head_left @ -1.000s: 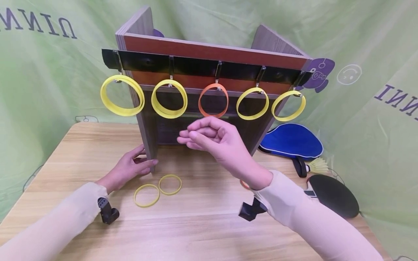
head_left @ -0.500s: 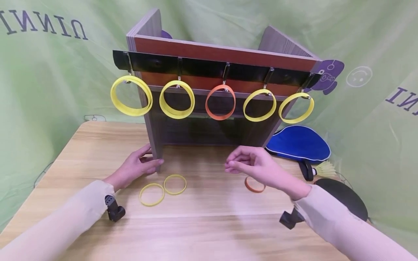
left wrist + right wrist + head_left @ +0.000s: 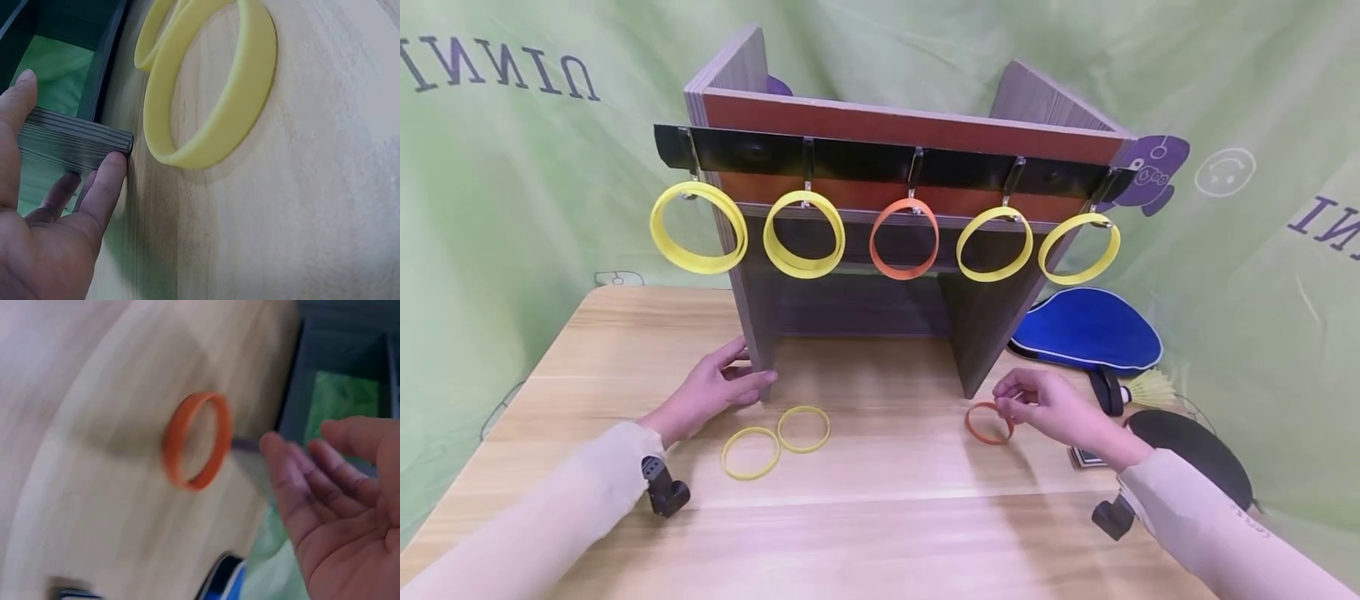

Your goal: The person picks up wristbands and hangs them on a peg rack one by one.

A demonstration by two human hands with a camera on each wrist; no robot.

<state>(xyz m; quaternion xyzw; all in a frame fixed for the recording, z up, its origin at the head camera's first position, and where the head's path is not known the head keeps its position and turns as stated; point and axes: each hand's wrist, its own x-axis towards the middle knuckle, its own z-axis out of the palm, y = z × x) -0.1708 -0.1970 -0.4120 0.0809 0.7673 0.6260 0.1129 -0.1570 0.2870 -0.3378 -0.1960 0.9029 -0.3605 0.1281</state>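
The left hand (image 3: 703, 396) holds the lower front edge of the left side panel of a wooden shelf (image 3: 760, 367); in the left wrist view, thumb and fingers (image 3: 106, 181) lie on either side of the panel. Close by, two yellow silicone wristbands (image 3: 750, 452) lie flat on the table. The right hand (image 3: 1052, 408) hovers over an orange wristband (image 3: 988, 423) on the table. In the right wrist view its loosely bent fingers (image 3: 284, 469) stand apart from the orange wristband (image 3: 197, 440) and hold nothing.
From hooks on a black strip (image 3: 850, 158) across the shelf's front hang yellow wristbands (image 3: 805, 267) and one orange wristband (image 3: 904, 273). At the right lie a blue paddle case (image 3: 1090, 329), a shuttlecock (image 3: 1150, 389) and a black table tennis paddle (image 3: 1195, 454). A green curtain (image 3: 512, 208) surrounds the table.
The right hand has moved down and to the right, from in front of the hanging wristbands to the orange one on the table. The left hand stays on the panel.
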